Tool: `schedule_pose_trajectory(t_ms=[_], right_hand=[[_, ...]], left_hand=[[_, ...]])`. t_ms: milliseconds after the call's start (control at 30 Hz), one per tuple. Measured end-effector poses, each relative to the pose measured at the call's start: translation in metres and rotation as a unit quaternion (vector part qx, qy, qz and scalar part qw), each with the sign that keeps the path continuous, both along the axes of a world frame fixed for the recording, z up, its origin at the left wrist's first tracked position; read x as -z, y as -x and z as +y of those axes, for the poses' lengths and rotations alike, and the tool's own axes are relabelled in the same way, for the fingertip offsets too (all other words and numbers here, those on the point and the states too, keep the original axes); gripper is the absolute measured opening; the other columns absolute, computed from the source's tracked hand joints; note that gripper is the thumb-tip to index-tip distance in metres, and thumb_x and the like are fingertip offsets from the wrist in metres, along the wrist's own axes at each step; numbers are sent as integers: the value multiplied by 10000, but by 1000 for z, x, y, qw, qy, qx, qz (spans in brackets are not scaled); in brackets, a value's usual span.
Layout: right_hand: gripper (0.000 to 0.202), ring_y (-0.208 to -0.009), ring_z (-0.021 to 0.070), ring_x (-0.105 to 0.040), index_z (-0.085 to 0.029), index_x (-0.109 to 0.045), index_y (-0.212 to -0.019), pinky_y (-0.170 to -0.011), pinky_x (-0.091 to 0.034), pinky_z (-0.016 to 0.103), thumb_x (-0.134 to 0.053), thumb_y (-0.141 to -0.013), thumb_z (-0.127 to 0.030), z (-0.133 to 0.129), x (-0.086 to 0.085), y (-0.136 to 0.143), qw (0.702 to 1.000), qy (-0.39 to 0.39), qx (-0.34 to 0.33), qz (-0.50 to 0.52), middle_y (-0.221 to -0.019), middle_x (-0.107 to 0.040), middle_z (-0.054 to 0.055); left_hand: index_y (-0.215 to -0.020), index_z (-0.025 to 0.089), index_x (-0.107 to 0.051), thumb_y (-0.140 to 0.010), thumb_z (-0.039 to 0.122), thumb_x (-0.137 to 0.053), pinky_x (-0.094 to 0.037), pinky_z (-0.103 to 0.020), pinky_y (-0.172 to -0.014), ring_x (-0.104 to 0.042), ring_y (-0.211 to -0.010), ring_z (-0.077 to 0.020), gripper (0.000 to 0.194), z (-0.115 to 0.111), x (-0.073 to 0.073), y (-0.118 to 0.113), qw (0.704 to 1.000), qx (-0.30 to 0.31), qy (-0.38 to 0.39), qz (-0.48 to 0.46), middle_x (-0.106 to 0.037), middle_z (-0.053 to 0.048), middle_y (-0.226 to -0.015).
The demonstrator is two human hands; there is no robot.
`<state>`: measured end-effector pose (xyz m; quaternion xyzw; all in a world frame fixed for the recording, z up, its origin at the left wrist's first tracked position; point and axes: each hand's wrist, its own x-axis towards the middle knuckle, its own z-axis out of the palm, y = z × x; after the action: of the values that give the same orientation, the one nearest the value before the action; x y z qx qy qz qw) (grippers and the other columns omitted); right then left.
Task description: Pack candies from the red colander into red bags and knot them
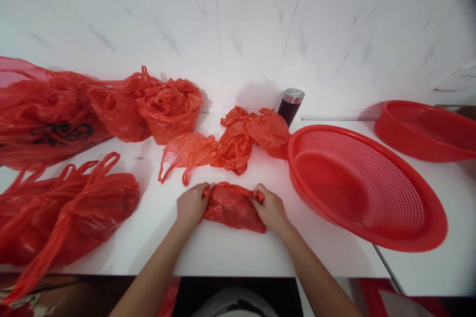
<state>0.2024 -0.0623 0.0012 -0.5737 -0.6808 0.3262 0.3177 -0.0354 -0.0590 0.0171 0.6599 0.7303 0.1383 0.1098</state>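
A small red plastic bag (234,209) lies on the white table near its front edge, with something darker inside it. My left hand (192,204) is closed on the bag's upper left corner, and my right hand (270,208) pinches its upper right corner. Between the two hands the bag's top edge is stretched. Just behind it are a crumpled red bag (235,148) and a thin, flat orange-red bag (189,151) with loose handles.
A red perforated basket (401,198) stands right, a red basin (420,131) behind it. A dark bottle (290,107) is by the tiled wall. Filled red bags (48,113) line the back left; more tied bags (74,213) lie front left. Another bag (269,131) touches the basket.
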Motion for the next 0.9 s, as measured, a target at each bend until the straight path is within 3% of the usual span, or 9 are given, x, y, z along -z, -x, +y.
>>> schedule_pose_trajectory(t_ms=[267, 433, 567, 733, 900], right_hand=[[251, -548, 110, -244, -197, -279, -617, -529, -182, 240, -504, -727, -192, 2, 5, 0, 1000, -8, -3, 1, -564, -278, -59], [518, -547, 94, -184, -213, -186, -628, -487, -174, 226, -643, -764, -415, 2, 6, -4, 997, 17, 10, 75, -592, -173, -65], [534, -551, 94, -178, -220, -159, -625, -486, -187, 227, -538, -850, -522, 4, 6, -6, 990, 11, 36, 139, -612, -143, -56], [535, -547, 94, -189, -222, -174, -598, -491, -181, 237, -530, -855, -528, 8, 6, -4, 981, -8, 71, 178, -592, -156, -55], [540, -548, 93, -184, -222, -173, -600, -489, -176, 239, -553, -845, -517, 8, 4, -4, 977, -7, 70, 202, -590, -160, -55]], left_hand=[[-829, 237, -653, -949, 445, -354, -260, -269, -573, -607, -779, -207, 384, 0, 5, 0, 1000, 1, -24, -14, -703, -36, -852], [-766, 232, -613, -938, 453, -379, -277, -264, -601, -582, -798, -205, 365, 1, 7, 3, 994, -31, -65, -76, -671, -30, -817], [-710, 216, -553, -924, 459, -404, -283, -268, -599, -493, -618, -175, 356, -5, 1, 10, 979, -72, -90, -166, -564, -6, -638], [-598, 204, -415, -916, 520, -413, -284, -258, -564, -358, -528, -128, 448, -23, -19, 23, 938, -78, -92, -325, -375, 40, -532], [-562, 214, -295, -886, 577, -428, -306, -248, -527, -305, -518, -110, 505, -30, -33, 21, 861, -63, -38, -504, -247, 60, -536]])
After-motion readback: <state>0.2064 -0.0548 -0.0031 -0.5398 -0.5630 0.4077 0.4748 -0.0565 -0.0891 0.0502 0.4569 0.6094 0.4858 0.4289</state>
